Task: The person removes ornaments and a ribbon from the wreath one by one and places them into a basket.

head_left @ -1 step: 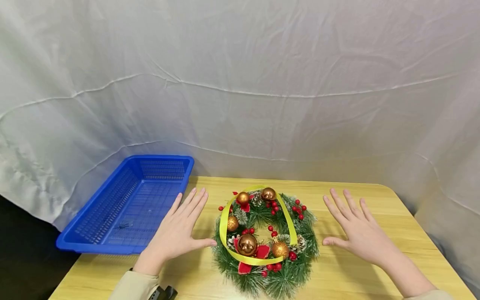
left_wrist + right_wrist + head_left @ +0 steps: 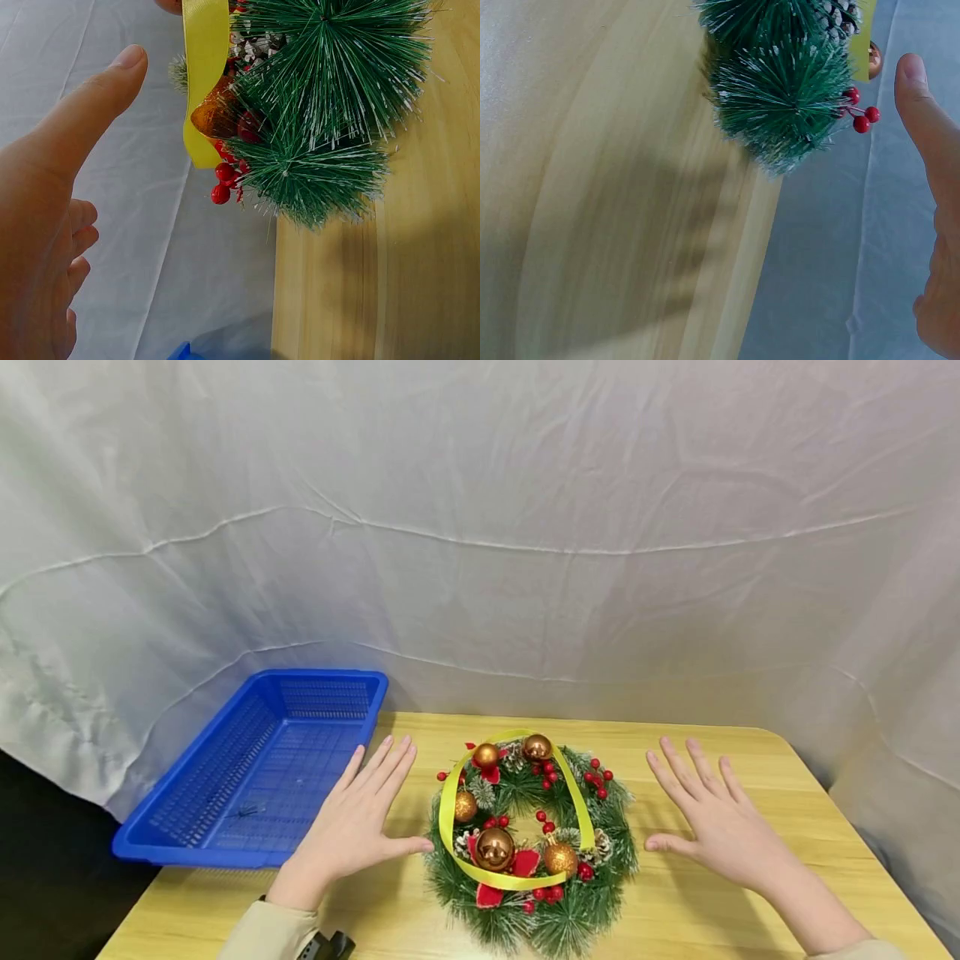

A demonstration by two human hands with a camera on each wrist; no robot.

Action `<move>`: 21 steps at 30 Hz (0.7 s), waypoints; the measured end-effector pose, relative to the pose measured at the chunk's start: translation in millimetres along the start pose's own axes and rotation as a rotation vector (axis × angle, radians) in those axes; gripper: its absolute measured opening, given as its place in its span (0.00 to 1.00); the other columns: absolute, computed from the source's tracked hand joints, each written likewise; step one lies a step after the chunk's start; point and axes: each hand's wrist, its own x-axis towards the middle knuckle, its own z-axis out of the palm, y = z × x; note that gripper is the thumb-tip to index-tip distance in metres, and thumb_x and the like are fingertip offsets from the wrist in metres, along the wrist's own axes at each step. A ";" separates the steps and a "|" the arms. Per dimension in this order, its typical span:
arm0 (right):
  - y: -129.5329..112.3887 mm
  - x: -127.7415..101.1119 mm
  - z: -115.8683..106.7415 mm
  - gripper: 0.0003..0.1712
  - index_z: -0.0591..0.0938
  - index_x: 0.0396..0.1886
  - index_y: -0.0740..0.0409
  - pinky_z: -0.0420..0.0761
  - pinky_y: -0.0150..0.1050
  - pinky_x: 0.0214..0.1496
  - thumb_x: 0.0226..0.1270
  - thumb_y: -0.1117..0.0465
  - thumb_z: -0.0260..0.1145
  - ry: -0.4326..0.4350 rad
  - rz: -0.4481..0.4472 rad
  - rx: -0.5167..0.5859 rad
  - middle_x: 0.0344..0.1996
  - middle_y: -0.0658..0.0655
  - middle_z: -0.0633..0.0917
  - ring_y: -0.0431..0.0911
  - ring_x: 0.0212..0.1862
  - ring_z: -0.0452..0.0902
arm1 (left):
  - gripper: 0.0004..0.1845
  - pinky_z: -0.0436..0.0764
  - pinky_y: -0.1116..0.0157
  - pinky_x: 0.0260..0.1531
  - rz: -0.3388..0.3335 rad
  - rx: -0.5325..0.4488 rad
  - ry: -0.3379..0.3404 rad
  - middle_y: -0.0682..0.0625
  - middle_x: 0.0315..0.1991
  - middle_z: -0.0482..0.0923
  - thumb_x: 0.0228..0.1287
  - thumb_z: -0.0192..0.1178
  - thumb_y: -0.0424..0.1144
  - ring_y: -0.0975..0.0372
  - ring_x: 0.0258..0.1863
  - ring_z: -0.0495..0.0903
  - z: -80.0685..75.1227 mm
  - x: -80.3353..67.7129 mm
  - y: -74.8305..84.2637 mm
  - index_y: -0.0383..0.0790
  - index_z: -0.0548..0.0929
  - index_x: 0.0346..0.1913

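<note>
Fingers [image 2: 386, 760] of both hands straight, spread, holding nothing; left hand [image 2: 352, 831], right hand [image 2: 712, 822] flank wreath [image 2: 528, 843], not touching.

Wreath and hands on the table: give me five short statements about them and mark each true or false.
1. The left hand grips the wreath. False: its fingers are straight and it lies beside the wreath, holding nothing.
2. A yellow ribbon loops across the wreath. True.
3. The blue basket stands to the right of the wreath. False: it stands to the left, beyond the left hand.
4. The right hand is open, to the right of the wreath. True.
5. The wreath lies inside the basket. False: it lies on the wooden table, between the two hands.
</note>
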 end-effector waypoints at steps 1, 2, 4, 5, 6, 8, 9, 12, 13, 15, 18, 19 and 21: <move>-0.1 0.0 0.6 0.62 0.42 0.77 0.50 0.25 0.53 0.70 0.54 0.29 0.62 -0.001 -0.006 -0.001 0.76 0.56 0.39 0.55 0.74 0.25 | 0.64 0.38 0.48 0.70 0.002 -0.006 0.001 0.46 0.76 0.42 0.44 0.51 0.80 0.53 0.74 0.40 0.3 0.0 0.1 0.39 0.47 0.75; -0.2 0.0 1.3 0.62 0.42 0.77 0.50 0.25 0.53 0.70 0.53 0.29 0.62 -0.003 -0.008 0.002 0.76 0.56 0.39 0.55 0.74 0.25 | 0.64 0.38 0.48 0.70 0.004 -0.007 0.001 0.46 0.76 0.42 0.44 0.51 0.80 0.53 0.74 0.41 0.8 -0.2 0.0 0.39 0.47 0.75; -0.2 0.2 3.3 0.63 0.42 0.77 0.50 0.25 0.53 0.70 0.53 0.30 0.63 -0.007 -0.014 0.004 0.76 0.56 0.39 0.55 0.74 0.26 | 0.65 0.38 0.48 0.70 0.008 -0.013 0.003 0.46 0.76 0.42 0.44 0.52 0.80 0.53 0.74 0.41 1.3 -0.3 0.3 0.39 0.47 0.75; -0.4 0.4 4.2 0.63 0.42 0.77 0.50 0.25 0.53 0.70 0.53 0.30 0.64 -0.009 -0.017 0.006 0.76 0.56 0.40 0.56 0.74 0.26 | 0.65 0.38 0.48 0.70 0.010 -0.015 0.003 0.46 0.76 0.42 0.44 0.52 0.80 0.53 0.74 0.41 1.7 -0.5 0.3 0.39 0.46 0.75; -0.7 0.5 5.1 0.63 0.42 0.77 0.51 0.25 0.53 0.70 0.52 0.31 0.64 -0.013 -0.021 0.006 0.76 0.56 0.40 0.56 0.74 0.26 | 0.65 0.38 0.49 0.70 0.010 -0.016 0.000 0.47 0.76 0.42 0.44 0.52 0.80 0.53 0.74 0.41 2.0 -0.8 0.3 0.39 0.46 0.76; -1.7 0.9 6.6 0.63 0.42 0.77 0.51 0.25 0.52 0.70 0.52 0.32 0.66 -0.020 -0.023 0.017 0.76 0.56 0.40 0.55 0.74 0.26 | 0.64 0.37 0.49 0.70 0.005 -0.023 -0.008 0.48 0.76 0.41 0.44 0.52 0.80 0.54 0.74 0.41 1.7 -1.6 0.8 0.40 0.46 0.76; -2.3 1.0 7.1 0.63 0.42 0.77 0.51 0.25 0.52 0.70 0.52 0.32 0.66 -0.024 -0.026 0.020 0.76 0.56 0.40 0.55 0.74 0.26 | 0.64 0.37 0.50 0.70 0.002 -0.029 -0.011 0.48 0.76 0.41 0.45 0.52 0.80 0.54 0.74 0.40 1.0 -2.1 1.4 0.41 0.45 0.76; -4.2 0.7 8.4 0.63 0.42 0.77 0.51 0.25 0.51 0.71 0.52 0.33 0.66 -0.036 -0.031 0.039 0.76 0.56 0.41 0.55 0.74 0.26 | 0.63 0.37 0.51 0.70 -0.010 -0.059 -0.017 0.50 0.76 0.41 0.45 0.53 0.79 0.56 0.74 0.40 -1.3 -3.4 3.9 0.43 0.45 0.76; -4.9 0.6 8.9 0.63 0.43 0.77 0.51 0.25 0.51 0.71 0.53 0.33 0.66 -0.038 -0.032 0.044 0.76 0.56 0.41 0.54 0.74 0.26 | 0.62 0.37 0.51 0.70 -0.012 -0.071 -0.015 0.50 0.76 0.42 0.46 0.54 0.78 0.56 0.74 0.41 -2.4 -3.6 5.3 0.44 0.45 0.76; -6.3 0.8 10.0 0.62 0.43 0.77 0.51 0.25 0.51 0.71 0.53 0.33 0.66 -0.045 -0.034 0.055 0.76 0.56 0.42 0.55 0.74 0.27 | 0.61 0.38 0.52 0.71 -0.013 -0.095 -0.014 0.51 0.76 0.43 0.46 0.56 0.77 0.57 0.74 0.41 -4.6 -3.6 8.7 0.45 0.45 0.76; -8.4 1.6 12.9 0.62 0.43 0.77 0.51 0.25 0.49 0.71 0.54 0.33 0.65 -0.056 -0.034 0.070 0.76 0.55 0.43 0.55 0.74 0.28 | 0.60 0.39 0.52 0.71 -0.004 -0.130 -0.007 0.51 0.75 0.45 0.47 0.57 0.75 0.57 0.74 0.43 -7.8 -2.6 14.8 0.47 0.46 0.76; -9.1 1.9 14.2 0.61 0.43 0.77 0.51 0.26 0.49 0.71 0.54 0.33 0.65 -0.059 -0.035 0.073 0.76 0.55 0.43 0.55 0.74 0.28 | 0.60 0.40 0.52 0.71 0.002 -0.139 -0.004 0.51 0.75 0.46 0.47 0.57 0.75 0.57 0.74 0.43 -8.9 -2.2 17.1 0.47 0.46 0.76; -10.3 2.5 16.7 0.61 0.44 0.77 0.52 0.26 0.48 0.71 0.54 0.33 0.64 -0.064 -0.040 0.081 0.76 0.55 0.44 0.55 0.74 0.28 | 0.59 0.41 0.53 0.71 0.015 -0.158 0.006 0.50 0.75 0.47 0.48 0.57 0.75 0.56 0.73 0.45 -10.9 -1.5 21.8 0.47 0.47 0.76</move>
